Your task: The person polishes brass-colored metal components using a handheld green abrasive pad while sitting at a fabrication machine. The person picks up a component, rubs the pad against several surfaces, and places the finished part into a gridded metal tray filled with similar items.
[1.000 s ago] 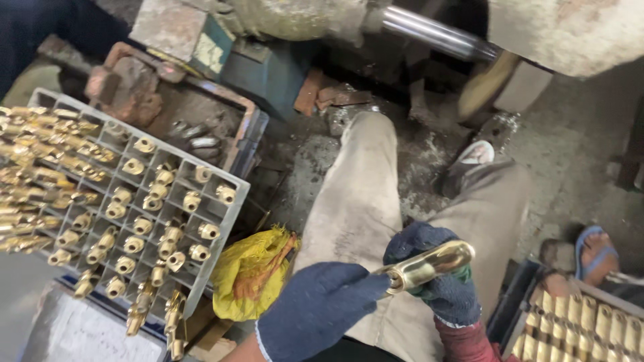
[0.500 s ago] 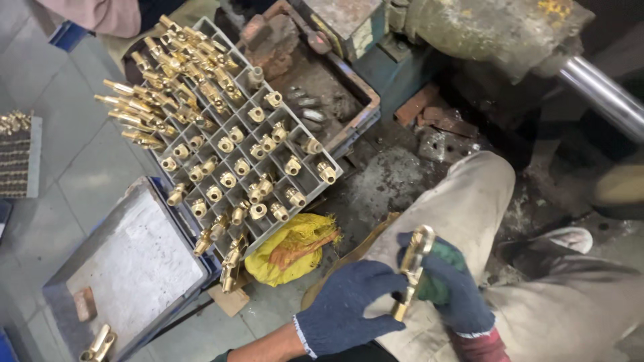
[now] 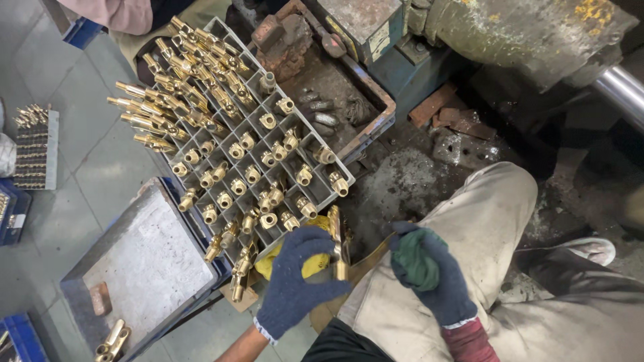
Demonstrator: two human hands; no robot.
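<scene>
At the far left, a small rack of brass pieces lies on the grey floor. Lower down, a flat grey metal box sits on a blue frame, with a couple of brass parts by its near corner. Right of it, a grey grid tray holds many brass fittings: long ones piled across its far end, short ones standing one to a cell nearer the person. Behind the tray, a rusty pan holds dark scraps, and beyond that stands a worn blue and grey machine.

The left hand, in a dark blue glove, is just below the tray's near corner, over a yellow cloth. Its fingers are curled around a brass fitting, which stands roughly upright between the two hands, its top close to the tray's edge. The right hand, in a blue glove with a green patch, rests on the person's thigh, just right of the fitting and apart from it. Its fingers are curled loosely inward, holding nothing that shows.
</scene>
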